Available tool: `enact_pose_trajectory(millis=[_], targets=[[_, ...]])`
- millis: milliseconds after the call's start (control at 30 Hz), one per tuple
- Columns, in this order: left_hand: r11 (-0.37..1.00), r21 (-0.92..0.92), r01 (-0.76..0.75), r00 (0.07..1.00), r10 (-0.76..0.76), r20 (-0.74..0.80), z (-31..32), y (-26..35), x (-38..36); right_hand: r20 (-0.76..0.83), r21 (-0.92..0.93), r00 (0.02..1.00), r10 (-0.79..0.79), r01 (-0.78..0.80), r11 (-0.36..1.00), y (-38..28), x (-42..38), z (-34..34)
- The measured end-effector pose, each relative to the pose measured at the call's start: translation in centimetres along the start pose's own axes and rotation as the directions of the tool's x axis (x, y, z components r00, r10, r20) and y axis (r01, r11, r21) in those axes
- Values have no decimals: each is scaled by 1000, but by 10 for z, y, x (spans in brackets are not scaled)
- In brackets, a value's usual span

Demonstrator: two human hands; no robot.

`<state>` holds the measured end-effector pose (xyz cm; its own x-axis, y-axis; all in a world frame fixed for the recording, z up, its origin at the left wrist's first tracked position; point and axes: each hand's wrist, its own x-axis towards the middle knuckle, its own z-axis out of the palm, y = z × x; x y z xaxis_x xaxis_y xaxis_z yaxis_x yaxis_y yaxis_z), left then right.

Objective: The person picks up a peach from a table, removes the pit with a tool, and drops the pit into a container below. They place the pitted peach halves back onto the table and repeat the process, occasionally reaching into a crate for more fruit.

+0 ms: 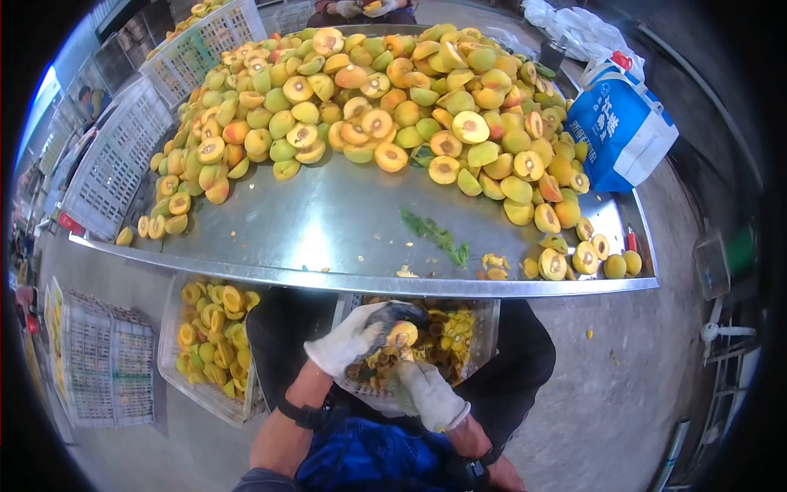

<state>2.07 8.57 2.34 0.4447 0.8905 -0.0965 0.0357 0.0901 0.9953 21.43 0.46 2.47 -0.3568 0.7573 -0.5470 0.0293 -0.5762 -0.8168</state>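
My left hand (357, 334), in a white glove with dark fingers, is closed around a yellow halved fruit (402, 334). Just below it, my right hand (426, 392), in a pale glove, has its fingers closed near the underside of that fruit; what it grips is too small to make out. Both hands are over a crate (485, 328) between my knees, which holds yellow-brown fruit scraps. Beyond them, a big heap of halved fruits (352, 107) lies on the metal table (287, 221).
At left stand a crate of halved fruits (215, 332), stacked white crates (106, 361) and another crate (123, 156). A blue and white bag (619, 127) sits at the table's right. Green leaves (438, 236) lie on the metal. Across the table are another person's gloved hands (348, 9).
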Motion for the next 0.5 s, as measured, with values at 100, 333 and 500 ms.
enact_pose_trajectory(millis=[100,333,500], targets=[[784,-581,-219,970,112,-215,35,-8,-6,19,158,997,74,-76,985,-15,-7,7],[834,-551,-5,1000,-3,-13,25,-25,-4,244,318,966,79,-157,935,0,-8,7],[926,-349,143,947,-25,321,6,-22,10,353,444,925,144,-301,844,7,-9,11]])
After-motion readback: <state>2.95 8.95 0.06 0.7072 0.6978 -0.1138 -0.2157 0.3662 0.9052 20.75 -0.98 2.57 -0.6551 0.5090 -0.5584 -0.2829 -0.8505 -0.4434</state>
